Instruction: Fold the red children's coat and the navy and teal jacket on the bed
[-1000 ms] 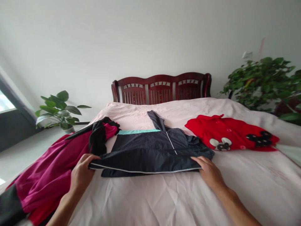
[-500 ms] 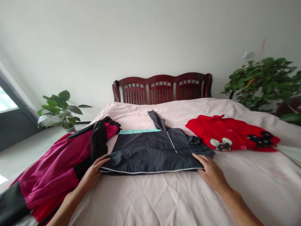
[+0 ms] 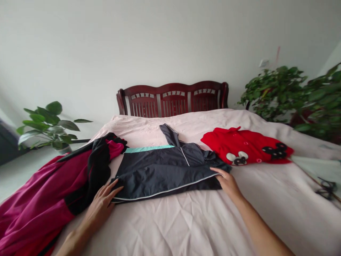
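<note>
A dark grey jacket (image 3: 160, 165) with white piping and a mint-green band lies on the bed, its near side folded over. At the near left corner, my left hand (image 3: 102, 197) rests on the fabric with its fingers spread. My right hand (image 3: 226, 181) pinches the piped edge at the near right, the thumb on top and other fingers partly hidden. Under that edge a darker layer of the jacket shows. One narrow sleeve points toward the headboard.
A magenta and black garment (image 3: 50, 192) is heaped on the left. On the right lies a red garment (image 3: 247, 145) with mouse-like appliqués. Behind the pink bedsheet (image 3: 170, 227) stands a wooden headboard (image 3: 173, 99). Leafy plants (image 3: 50, 122) flank the bed.
My right hand has moved up and inward with the piped edge, so the edge now slants and more of the layer beneath shows. The view has shifted right.
</note>
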Demonstrator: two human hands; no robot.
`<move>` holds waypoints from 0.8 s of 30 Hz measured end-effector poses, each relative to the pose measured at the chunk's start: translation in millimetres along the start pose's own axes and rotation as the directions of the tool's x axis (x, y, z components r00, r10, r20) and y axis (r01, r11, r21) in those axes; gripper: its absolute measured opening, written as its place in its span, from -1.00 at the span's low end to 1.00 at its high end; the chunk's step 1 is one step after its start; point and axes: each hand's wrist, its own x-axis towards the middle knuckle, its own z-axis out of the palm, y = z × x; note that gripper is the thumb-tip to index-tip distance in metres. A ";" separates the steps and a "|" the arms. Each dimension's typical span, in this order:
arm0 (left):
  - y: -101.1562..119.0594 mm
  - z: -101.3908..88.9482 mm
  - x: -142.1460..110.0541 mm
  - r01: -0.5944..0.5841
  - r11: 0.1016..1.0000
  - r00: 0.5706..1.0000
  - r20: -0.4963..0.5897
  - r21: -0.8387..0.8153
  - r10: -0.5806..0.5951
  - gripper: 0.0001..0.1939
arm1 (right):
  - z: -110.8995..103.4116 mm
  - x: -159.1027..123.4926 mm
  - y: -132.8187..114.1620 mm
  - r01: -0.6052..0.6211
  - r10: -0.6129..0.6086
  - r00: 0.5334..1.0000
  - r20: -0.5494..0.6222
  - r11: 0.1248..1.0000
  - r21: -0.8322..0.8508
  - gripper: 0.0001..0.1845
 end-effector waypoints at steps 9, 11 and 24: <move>21.8 -13.6 -0.4 -0.194 0.973 0.978 0.098 0.122 0.183 -0.34 | -4.1 -24.6 -43.3 0.438 -0.467 0.883 0.041 0.791 -0.426 -0.59; 29.1 -9.8 1.2 -0.215 0.971 0.974 0.101 0.108 0.205 -0.36 | -1.2 -25.2 -48.4 0.466 -0.485 0.868 0.107 0.720 -0.514 -0.64; 39.3 -10.0 6.4 -0.026 0.999 0.983 0.182 0.042 0.018 -0.47 | -3.1 -9.2 -2.1 0.344 -0.351 0.935 0.050 0.864 -0.368 -0.60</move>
